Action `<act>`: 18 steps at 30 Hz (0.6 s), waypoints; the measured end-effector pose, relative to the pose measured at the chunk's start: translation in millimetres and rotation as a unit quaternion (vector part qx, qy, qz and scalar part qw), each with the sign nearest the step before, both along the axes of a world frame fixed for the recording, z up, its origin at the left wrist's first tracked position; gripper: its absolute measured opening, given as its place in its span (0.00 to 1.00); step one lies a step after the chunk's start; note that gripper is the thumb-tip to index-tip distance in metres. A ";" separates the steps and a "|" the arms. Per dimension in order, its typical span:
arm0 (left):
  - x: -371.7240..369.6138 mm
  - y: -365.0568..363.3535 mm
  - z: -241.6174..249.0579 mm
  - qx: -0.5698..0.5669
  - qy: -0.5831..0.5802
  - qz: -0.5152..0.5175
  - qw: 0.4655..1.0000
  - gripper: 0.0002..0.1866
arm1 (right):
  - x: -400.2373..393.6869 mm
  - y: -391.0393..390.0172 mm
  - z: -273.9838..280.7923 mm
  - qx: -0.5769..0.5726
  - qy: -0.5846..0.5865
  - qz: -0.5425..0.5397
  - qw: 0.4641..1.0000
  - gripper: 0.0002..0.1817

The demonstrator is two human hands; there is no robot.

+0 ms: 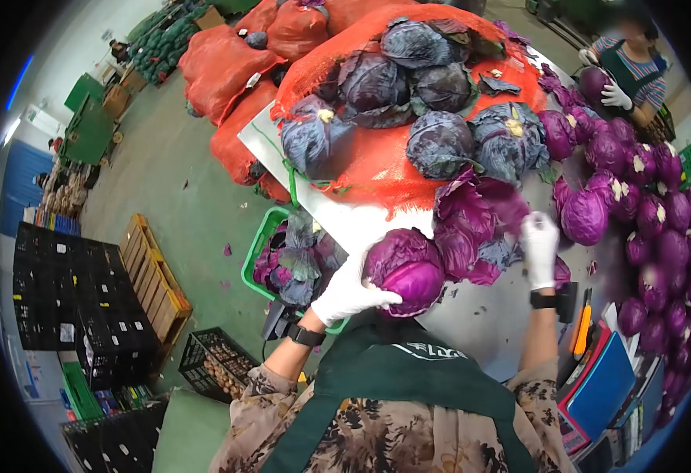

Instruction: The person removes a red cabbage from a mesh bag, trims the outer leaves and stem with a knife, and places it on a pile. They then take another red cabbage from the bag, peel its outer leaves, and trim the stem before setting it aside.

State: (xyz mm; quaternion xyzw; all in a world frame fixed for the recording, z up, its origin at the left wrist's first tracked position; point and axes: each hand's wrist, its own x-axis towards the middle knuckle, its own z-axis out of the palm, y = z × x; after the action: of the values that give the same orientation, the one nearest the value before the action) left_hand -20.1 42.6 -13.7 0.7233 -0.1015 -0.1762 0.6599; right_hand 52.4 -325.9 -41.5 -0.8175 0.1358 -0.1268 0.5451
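Note:
My left hand (pixel 347 290), in a white glove, is wrapped round the left side of a peeled red cabbage (pixel 410 274) in front of the apron. My right hand (pixel 541 248), also gloved, is closed over the metal table (pixel 471 311). A motion-blurred purple cabbage leaf (pixel 504 206) meets its fingertips. Between the hands lies a heap of loose leaves (pixel 463 229). Dark, unpeeled cabbages (pixel 440 146) rest beyond it on an open red mesh sack (pixel 373 169).
Peeled cabbages (pixel 651 217) are piled along the right side. A co-worker (pixel 633 71) holds a cabbage at the far right. At the left, a green crate (pixel 257 256) holds leaves. An orange-handled tool (pixel 582 327) and folders (pixel 601 386) stand near my right forearm.

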 end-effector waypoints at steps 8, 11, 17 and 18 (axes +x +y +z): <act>12.5 -35.4 17.8 0.256 -0.185 0.018 0.949 0.62 | -44.1 3.5 16.8 -0.312 -0.108 0.009 0.944 0.30; 14.5 -36.4 19.5 0.227 -0.155 -0.009 0.961 0.62 | -84.9 58.0 60.6 -0.108 0.043 0.178 0.977 0.31; 25.8 -25.7 17.7 0.210 -0.180 -0.055 0.959 0.62 | -110.1 104.7 69.1 -0.213 0.060 0.236 0.946 0.31; 25.4 -28.6 20.2 0.209 -0.180 -0.055 0.959 0.62 | -105.9 101.8 64.3 -0.214 0.060 0.235 0.946 0.31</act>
State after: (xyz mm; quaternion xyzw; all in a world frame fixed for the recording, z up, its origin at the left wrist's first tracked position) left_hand 5.3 14.0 6.5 0.8584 -0.2194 -0.0964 0.4537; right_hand -53.6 -224.1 22.8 -0.9297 -0.0582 0.0287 0.3626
